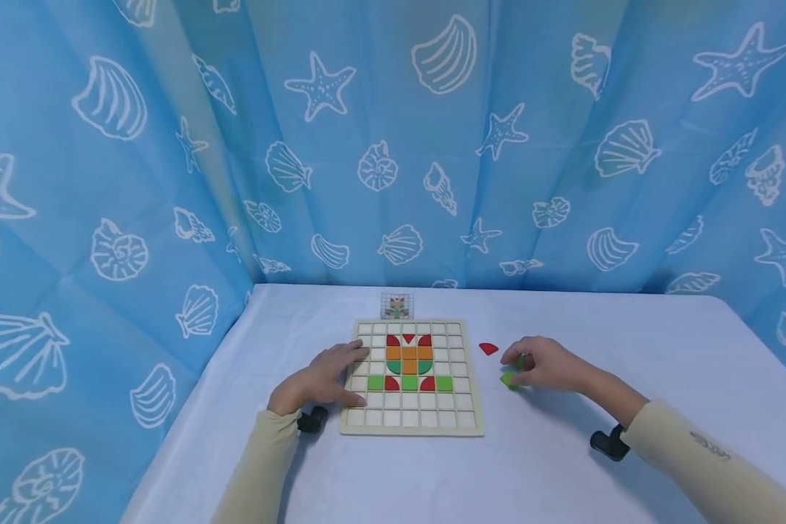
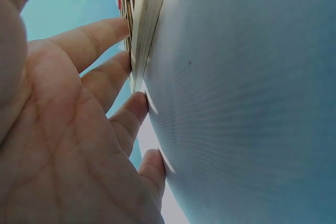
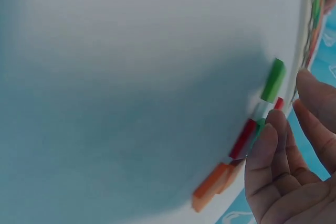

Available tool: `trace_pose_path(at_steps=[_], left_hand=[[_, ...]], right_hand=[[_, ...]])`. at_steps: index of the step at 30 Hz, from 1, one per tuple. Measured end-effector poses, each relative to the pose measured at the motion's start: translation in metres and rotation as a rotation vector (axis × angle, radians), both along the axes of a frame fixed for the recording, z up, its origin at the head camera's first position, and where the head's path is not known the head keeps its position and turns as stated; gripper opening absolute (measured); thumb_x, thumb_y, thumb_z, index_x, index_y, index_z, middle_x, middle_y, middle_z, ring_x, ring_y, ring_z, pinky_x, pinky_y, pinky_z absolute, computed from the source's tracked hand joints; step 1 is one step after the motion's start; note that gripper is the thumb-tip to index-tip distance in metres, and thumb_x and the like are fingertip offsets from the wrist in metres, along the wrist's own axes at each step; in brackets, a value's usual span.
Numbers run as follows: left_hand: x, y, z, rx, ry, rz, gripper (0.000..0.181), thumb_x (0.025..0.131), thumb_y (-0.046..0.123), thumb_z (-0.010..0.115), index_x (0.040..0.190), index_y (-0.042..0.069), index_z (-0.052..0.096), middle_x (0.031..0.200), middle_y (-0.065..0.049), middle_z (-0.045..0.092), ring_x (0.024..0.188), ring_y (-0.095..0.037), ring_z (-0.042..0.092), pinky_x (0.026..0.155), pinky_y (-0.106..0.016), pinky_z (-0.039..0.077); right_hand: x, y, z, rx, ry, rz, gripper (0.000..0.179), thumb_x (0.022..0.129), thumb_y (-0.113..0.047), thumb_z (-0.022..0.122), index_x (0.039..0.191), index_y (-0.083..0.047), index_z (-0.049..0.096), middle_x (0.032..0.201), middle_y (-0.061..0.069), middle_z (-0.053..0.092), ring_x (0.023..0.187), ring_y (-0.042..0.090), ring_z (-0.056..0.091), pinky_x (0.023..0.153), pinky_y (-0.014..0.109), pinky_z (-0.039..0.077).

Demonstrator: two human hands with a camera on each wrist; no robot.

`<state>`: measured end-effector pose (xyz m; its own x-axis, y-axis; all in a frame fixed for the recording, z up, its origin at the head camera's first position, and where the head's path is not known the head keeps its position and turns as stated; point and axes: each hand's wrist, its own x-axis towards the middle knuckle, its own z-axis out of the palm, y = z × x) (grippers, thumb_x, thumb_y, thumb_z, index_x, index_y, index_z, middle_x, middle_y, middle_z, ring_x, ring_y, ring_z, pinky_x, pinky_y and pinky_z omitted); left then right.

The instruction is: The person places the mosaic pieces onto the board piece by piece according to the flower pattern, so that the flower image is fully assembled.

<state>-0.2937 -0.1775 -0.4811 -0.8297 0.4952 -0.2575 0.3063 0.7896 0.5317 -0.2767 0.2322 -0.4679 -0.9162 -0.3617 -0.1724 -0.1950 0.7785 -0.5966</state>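
Observation:
A cream grid board (image 1: pixel 409 428) lies on the table with red, orange and green flat pieces forming a pattern in its cells. My left hand (image 1: pixel 328 374) rests at the board's left edge, thumb and fingers spread; in the left wrist view, some fingertips touch the board's side. To the right of the board, my right hand (image 1: pixel 547 366) hovers over loose pieces, fingers bent loosely. A light green piece (image 3: pixel 273 81) lies below its fingertips, beside a red piece (image 3: pixel 243 139) and an orange piece (image 3: pixel 210 187). The hand itself hides part of these pieces in the head view.
A small pattern card (image 1: pixel 397 306) lies just behind the board. A red quarter-round piece (image 1: pixel 488 348) sits between the board and my right hand. White cloth (image 1: pixel 432 480) covers the table, and a blue curtain (image 1: pixel 380 211) with shells hangs behind and at left.

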Motion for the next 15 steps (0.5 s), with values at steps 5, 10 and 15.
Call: trace_pose_path(at_steps=[5,10,15], left_hand=[[0.0,-0.003,0.0,0.003,-0.004,0.002,0.093,0.079,0.039,0.083,0.154,0.015,0.035,0.165,-0.009,0.022,0.152,-0.034,0.016,0.123,-0.056,0.015],[0.002,-0.001,-0.001,-0.007,-0.013,0.009,0.093,0.078,0.039,0.083,0.154,0.017,0.035,0.165,-0.008,0.022,0.152,-0.034,0.016,0.123,-0.055,0.015],[0.001,0.0,0.0,-0.008,-0.016,0.014,0.094,0.078,0.04,0.083,0.155,0.019,0.034,0.166,-0.005,0.02,0.153,-0.032,0.015,0.124,-0.053,0.014]], right_hand=[[0.004,-0.001,-0.006,0.004,0.005,-0.003,0.031,0.078,-0.009,0.082,0.107,-0.011,0.072,0.105,0.002,0.066,0.081,0.015,0.058,0.072,0.026,0.057],[0.004,-0.004,-0.01,0.046,0.029,0.02,0.028,0.078,-0.008,0.082,0.104,-0.013,0.075,0.102,0.0,0.065,0.081,0.014,0.057,0.072,0.024,0.055],[0.002,-0.007,-0.011,0.1,0.032,0.0,0.026,0.077,-0.008,0.083,0.101,-0.013,0.072,0.093,-0.002,0.064,0.081,0.014,0.056,0.074,0.027,0.056]])
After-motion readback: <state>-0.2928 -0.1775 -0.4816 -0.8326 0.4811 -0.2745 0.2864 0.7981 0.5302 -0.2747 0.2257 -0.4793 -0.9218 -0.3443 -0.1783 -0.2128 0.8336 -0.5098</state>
